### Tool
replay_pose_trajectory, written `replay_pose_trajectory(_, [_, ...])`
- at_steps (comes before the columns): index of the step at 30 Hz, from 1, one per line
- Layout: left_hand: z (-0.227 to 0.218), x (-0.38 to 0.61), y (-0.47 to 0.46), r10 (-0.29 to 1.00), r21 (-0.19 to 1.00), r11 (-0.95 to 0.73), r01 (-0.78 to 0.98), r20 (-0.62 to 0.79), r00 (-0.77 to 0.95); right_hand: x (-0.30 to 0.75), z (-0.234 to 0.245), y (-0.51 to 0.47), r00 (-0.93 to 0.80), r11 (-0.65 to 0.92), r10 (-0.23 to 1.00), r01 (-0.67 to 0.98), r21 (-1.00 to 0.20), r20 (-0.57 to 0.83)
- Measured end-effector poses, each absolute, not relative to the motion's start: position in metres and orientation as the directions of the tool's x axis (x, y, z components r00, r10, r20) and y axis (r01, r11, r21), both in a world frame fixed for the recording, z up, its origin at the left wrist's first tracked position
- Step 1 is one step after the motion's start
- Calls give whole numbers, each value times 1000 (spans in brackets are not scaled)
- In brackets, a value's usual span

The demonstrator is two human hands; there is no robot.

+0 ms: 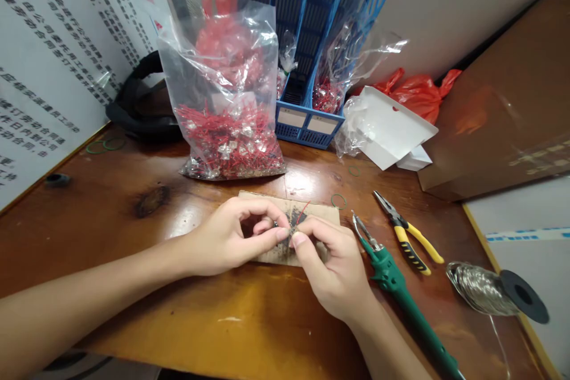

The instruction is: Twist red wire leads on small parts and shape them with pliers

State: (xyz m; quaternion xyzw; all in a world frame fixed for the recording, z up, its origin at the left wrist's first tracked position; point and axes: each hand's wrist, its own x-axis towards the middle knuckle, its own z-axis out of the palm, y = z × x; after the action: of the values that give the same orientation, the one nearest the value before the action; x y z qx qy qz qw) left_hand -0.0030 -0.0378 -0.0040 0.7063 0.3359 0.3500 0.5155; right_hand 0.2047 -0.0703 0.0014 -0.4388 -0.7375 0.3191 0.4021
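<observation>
Wire (303, 212), red, held btwn L hand (238, 234) & R hand (333, 264), over cardboard (276, 256).

The left hand (240, 234) and right hand (332, 261) pinch a small part (293, 229), largely hidden, over a dark-stained cardboard sheet (274, 256); a thin red wire (303, 212) projects upward. To the right lie a green soldering iron (401, 291), yellow-handled long-nose pliers (402, 230) and a solder wire spool (483, 291). A clear bag (178, 53) stands behind.
</observation>
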Motion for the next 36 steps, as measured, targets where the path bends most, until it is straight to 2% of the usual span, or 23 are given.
replay_pose_trajectory(4, [-5, -1, -39, 858, 984, -172, 41, 130, 497, 204, 0, -72, -251, 465, 884, 399, -790, 394])
replay_pose_trajectory(9, [-7, 1, -40, 894, 990, -133, -46, 140, 426, 202, -2, -75, -192, 583, 798, 485, -652, 571])
replay_pose_trajectory(12, [-9, 3, -41, 907, 991, -122, -57, 135, 398, 200, -3, -76, -206, 643, 744, 478, -598, 636])
replay_pose_trajectory(17, [-12, 3, -44, 920, 993, -99, -59, 114, 376, 197, -5, -75, -238, 670, 726, 456, -585, 646])
replay_pose_trajectory(21, [-13, 5, -48, 914, 988, 51, -147, 13, 405, 195, -7, -73, -282, 675, 727, 459, -577, 626])
replay_pose_trajectory(27, [-10, 12, -52, 889, 891, 345, -295, -209, 408, 196, -3, -75, -193, 699, 660, 512, -499, 726])
replay_pose_trajectory(31, [-7, 17, -55, 885, 832, 394, -391, -228, 407, 194, -3, -77, -174, 708, 614, 551, -441, 770])
replay_pose_trajectory(36, [-6, 22, -59, 862, 746, 472, -469, -278, 424, 191, -7, -76, -163, 700, 616, 561, -441, 771])
